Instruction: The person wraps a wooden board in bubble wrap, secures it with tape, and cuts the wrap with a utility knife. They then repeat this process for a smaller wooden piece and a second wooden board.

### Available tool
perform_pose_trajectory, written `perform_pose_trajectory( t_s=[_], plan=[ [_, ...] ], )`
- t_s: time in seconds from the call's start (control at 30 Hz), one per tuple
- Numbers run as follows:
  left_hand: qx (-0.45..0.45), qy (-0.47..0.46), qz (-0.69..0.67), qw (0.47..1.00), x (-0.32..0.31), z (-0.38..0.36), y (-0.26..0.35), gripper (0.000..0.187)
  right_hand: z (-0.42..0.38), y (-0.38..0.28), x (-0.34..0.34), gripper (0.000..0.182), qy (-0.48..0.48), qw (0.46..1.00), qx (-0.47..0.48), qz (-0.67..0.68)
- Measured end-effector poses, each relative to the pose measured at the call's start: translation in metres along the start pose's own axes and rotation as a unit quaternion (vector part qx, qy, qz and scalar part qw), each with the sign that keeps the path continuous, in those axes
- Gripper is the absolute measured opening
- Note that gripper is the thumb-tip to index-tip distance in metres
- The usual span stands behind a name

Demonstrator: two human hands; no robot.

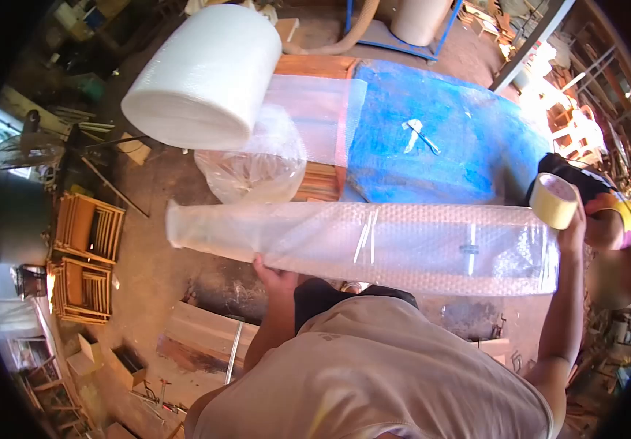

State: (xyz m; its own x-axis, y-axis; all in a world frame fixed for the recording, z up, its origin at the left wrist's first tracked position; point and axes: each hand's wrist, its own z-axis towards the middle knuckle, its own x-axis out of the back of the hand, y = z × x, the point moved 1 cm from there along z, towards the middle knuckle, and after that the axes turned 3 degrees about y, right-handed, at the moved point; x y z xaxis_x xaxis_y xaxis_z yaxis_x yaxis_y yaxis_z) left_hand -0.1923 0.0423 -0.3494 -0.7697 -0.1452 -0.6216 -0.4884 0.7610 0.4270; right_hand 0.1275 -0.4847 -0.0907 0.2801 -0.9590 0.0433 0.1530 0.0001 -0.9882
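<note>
A long package in bubble wrap (418,245) lies across in front of my body, its narrower loose end to the left. My left hand (277,279) grips its near edge, thumb on the side and the other fingers hidden beneath. At the package's right end, my right hand (574,228) holds a wide roll of tape (554,201), cream-coloured and tilted. Shiny strips of clear tape cross the wrap near its right end. Just beyond the package, a blue cloth (462,110) covers part of the worktable, with a small blue-handled tool (427,139) on it.
A large roll of bubble wrap (206,80) stands at the back left, above a crumpled clear plastic bag (257,161). Wooden folded frames (87,230) stand on the left floor. Another person (608,212) is close at the right. Boards (198,336) lie low at the near left.
</note>
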Motion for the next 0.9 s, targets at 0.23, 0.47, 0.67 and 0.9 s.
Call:
perform_pose_trajectory(
  t_s=[0.23, 0.47, 0.67, 0.9],
  plan=[
    [-0.182, -0.148, -0.058, 0.970, -0.067, -0.012, 0.115, 0.078, 0.035, 0.071, -0.079, 0.023, 0.042, 0.993, -0.106, -0.021],
    [-0.294, -0.374, -0.037, 0.879, -0.158, -0.015, 0.161, 0.086, 0.064, 0.017, -0.296, 0.019, -0.023, 0.998, 0.047, 0.027],
    [-0.305, -0.436, 0.073, 0.844, -0.191, 0.001, 0.116, 0.086, 0.118, -0.092, -0.467, 0.020, -0.004, 0.983, 0.182, 0.033],
    [-0.340, -0.495, 0.292, 0.744, -0.193, -0.001, 0.050, 0.078, 0.144, -0.060, -0.436, 0.027, -0.033, 0.952, -0.049, 0.300]
  ],
)
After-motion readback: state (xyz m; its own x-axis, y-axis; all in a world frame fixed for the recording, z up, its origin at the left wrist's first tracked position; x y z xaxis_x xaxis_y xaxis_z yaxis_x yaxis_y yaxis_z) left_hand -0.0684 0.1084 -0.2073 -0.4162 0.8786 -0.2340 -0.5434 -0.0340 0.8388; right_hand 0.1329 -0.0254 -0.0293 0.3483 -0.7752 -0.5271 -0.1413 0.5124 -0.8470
